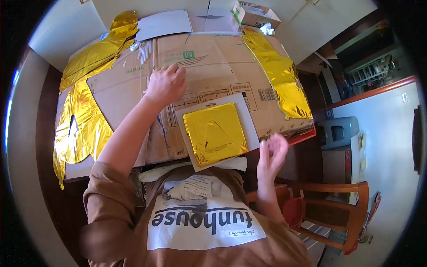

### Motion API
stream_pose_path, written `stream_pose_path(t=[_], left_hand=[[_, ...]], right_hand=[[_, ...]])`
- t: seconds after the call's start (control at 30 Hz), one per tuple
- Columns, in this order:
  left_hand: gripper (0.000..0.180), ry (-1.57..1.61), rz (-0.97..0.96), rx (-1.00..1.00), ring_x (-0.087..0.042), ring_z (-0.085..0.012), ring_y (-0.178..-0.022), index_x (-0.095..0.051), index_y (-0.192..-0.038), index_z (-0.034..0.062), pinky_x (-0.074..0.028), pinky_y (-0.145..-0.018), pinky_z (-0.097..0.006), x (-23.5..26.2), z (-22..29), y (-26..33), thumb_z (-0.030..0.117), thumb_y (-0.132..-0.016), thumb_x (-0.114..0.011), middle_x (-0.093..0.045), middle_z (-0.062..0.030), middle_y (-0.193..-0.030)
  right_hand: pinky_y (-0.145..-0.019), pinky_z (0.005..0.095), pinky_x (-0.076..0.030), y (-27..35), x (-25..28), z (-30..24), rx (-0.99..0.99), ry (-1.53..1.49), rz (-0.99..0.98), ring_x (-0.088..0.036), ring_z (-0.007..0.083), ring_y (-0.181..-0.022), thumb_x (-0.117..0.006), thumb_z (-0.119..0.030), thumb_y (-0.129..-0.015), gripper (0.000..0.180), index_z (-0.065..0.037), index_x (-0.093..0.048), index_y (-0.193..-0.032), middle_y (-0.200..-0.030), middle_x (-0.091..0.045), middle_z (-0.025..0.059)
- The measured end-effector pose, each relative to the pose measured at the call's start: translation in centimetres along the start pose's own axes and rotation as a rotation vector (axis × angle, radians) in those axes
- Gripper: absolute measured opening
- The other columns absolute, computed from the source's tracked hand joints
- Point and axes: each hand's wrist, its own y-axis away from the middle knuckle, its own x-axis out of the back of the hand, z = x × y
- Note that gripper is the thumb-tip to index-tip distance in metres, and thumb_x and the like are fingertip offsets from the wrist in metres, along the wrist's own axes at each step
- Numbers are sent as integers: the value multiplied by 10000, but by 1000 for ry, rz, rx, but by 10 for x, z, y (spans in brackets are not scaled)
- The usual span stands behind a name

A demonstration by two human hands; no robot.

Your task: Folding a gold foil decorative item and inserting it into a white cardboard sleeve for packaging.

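Crinkled gold foil square (216, 132) on grey card; left hand (165, 84) fingers curled empty, right hand (272, 153) fingers loosely open.

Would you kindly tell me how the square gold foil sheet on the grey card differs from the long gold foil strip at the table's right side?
The square gold foil sheet is compact and lies wholly on a grey card; the long gold foil strip is narrow and runs along the flattened brown cardboard. The sheet sits directly in front of the person; the strip lies farther off, toward the right edge. Both are shiny, crinkled gold foil, and neither hand touches them.
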Motion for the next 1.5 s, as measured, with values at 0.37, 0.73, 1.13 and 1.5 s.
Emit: stream_pose_path(t=[0.37,0.73,1.13,1.5], left_hand=[[166,71,-80,-85,-673,-296,-737,-529,-953,89,-544,-624,-415,2,37,18,125,-834,-640,-589,-84,-866],[128,173,-268,-64,-662,-359,-713,-544,-931,76,-542,-590,-473,26,66,23,161,-911,-637,-578,-116,-854],[59,199,-354,-138,-681,-327,-751,-604,-836,47,-563,-641,-437,59,85,32,88,-815,-642,-603,-119,-916],[115,74,-506,-153,-675,-320,-949,-676,-898,25,-561,-821,-417,88,96,31,33,-783,-673,-613,-120,-975]], right_hand=[[-633,328,-589,51,-43,-10,-817,-756,-364,-720,198,-794,-652,-209,-955,323,-23,-603,-1215,-1027,-716,88],[-538,253,-539,10,75,-18,-708,-618,-672,-684,142,-681,-687,-155,-905,252,6,-685,-1098,-893,-721,71],[-577,299,-613,7,5,7,-780,-714,-489,-725,189,-700,-673,-128,-941,251,-20,-645,-1166,-961,-727,105],[-652,350,-639,44,-11,-9,-814,-833,-312,-736,221,-791,-639,-95,-970,255,8,-613,-1201,-1026,-720,136]])
